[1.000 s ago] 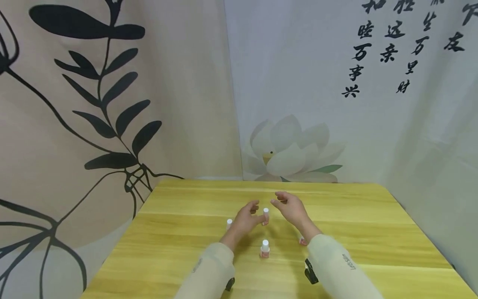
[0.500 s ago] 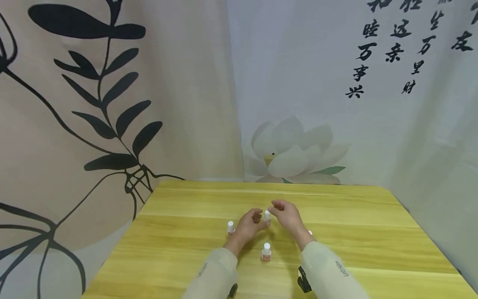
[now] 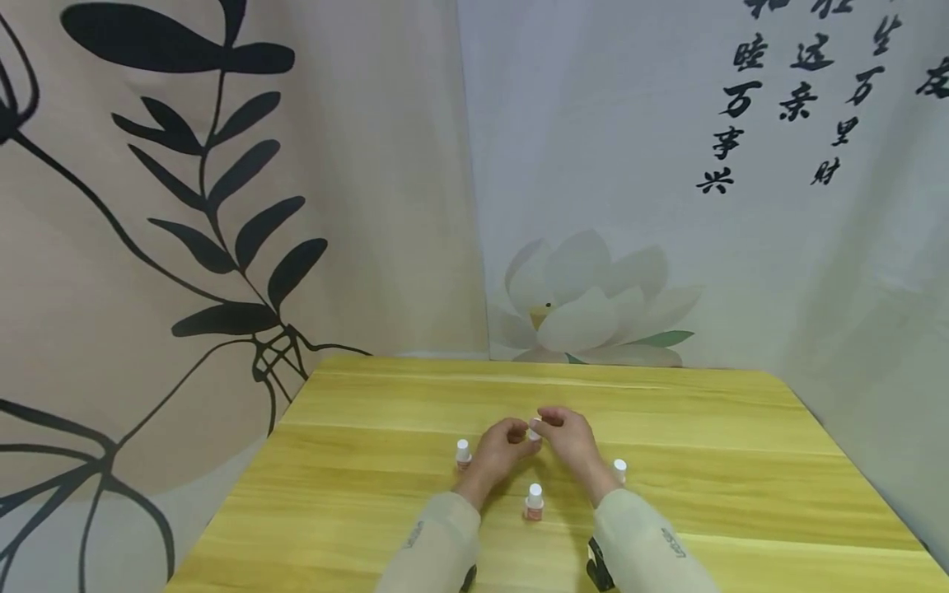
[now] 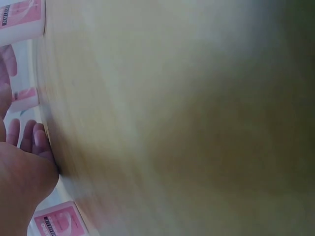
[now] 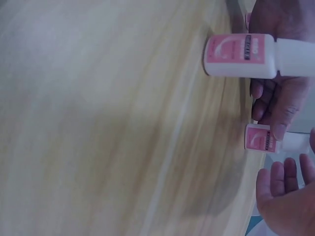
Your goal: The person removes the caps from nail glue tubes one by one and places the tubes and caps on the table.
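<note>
A small nail glue bottle with a white cap (image 3: 535,429) and pink label (image 5: 260,138) stands on the wooden table between both hands. My left hand (image 3: 501,449) is around its body, with the thumb against its side and the fingers curled behind. My right hand (image 3: 569,436) comes from the other side. Its thumb and index finger pinch at the cap, partly covering it, while the other fingers stay loosely extended. A second nail glue bottle (image 3: 534,502) stands upright, nearer, between the forearms.
Another bottle (image 3: 463,454) stands just left of the left wrist. One more bottle (image 3: 619,469) stands right of the right wrist, partly hidden by it. Beyond the table (image 3: 385,403) hangs a printed cloth (image 3: 385,206) with leaves, a lotus and characters.
My right hand has come down and closer to the left hand, its fingertips now at the cap. The left hand has lowered onto the bottle. The camera view has shifted slightly.
</note>
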The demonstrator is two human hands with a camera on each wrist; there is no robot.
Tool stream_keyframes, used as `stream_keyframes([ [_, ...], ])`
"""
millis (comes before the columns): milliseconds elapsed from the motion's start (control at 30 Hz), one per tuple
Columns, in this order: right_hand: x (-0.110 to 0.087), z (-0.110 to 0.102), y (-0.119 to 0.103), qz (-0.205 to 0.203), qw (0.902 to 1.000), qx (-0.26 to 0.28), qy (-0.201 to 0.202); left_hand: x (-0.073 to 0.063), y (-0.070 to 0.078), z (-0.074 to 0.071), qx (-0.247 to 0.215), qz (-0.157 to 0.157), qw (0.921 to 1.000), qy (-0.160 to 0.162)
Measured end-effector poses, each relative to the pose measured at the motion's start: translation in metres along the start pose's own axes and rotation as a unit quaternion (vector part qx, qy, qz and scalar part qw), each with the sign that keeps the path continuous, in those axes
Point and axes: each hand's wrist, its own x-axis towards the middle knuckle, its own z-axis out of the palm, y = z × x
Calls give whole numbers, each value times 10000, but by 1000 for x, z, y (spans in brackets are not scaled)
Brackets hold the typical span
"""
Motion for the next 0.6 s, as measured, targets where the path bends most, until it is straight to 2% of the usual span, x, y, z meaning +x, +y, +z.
stream_keyframes([
  [200, 1, 2, 4, -139, 9997, -27, 195, 0, 0, 1, 83, 147, 9998, 82],
  [400, 1, 3, 5, -81, 9995, -3, 321, 1, 1, 1, 148, 345, 9992, 113],
  [600, -1, 3, 9, 20, 9996, 53, 293, 1, 1, 1, 315, 413, 9986, 80],
])
